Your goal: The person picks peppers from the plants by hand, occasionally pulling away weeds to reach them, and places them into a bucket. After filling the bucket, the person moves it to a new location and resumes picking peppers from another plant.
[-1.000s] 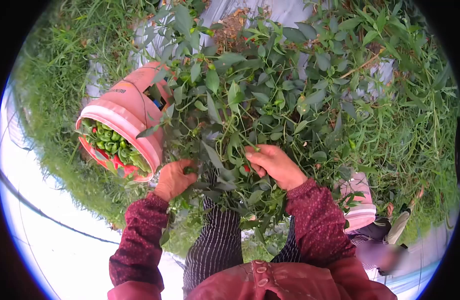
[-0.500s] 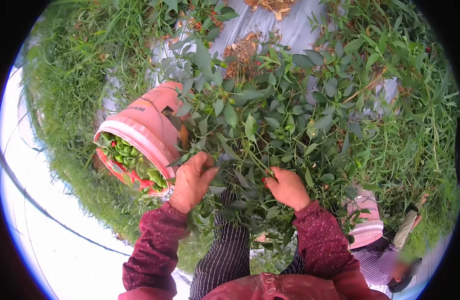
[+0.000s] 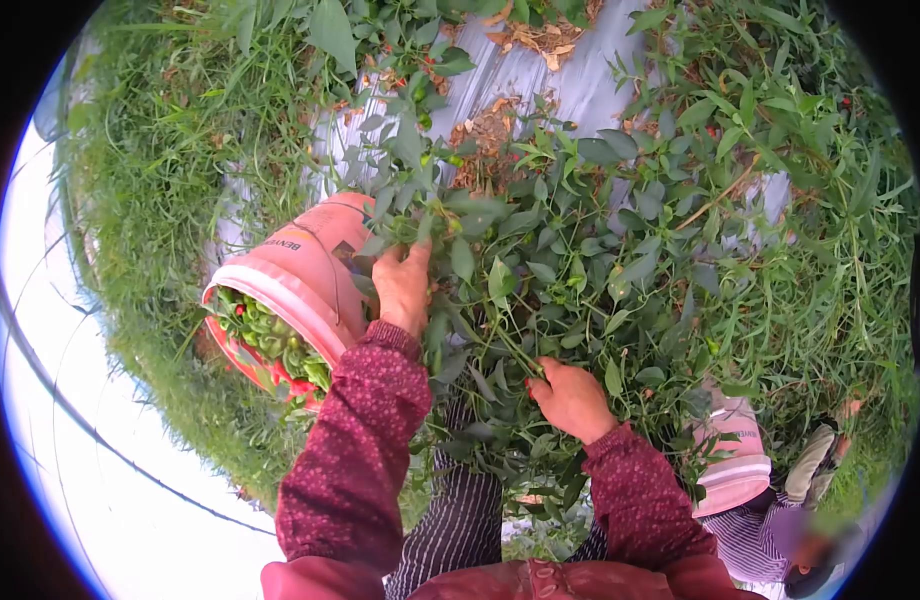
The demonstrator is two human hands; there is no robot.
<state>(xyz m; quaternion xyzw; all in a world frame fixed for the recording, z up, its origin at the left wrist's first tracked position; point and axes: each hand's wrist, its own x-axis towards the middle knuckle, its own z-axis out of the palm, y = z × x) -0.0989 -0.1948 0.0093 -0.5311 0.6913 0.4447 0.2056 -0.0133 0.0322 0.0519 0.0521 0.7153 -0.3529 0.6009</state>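
Pink plastic bucket (image 3: 305,250) holds green and red peppers (image 3: 270,335); others hang unpicked. Right hand (image 3: 577,403): fingers pinching green stem (image 3: 518,350). Left hand (image 3: 402,290): leaf-hidden fingers, state undeterminable.

This is a pepper plot. Leafy plants (image 3: 525,240) surround the right hand (image 3: 572,398); silvery ground sheeting (image 3: 590,75) shows beyond it.
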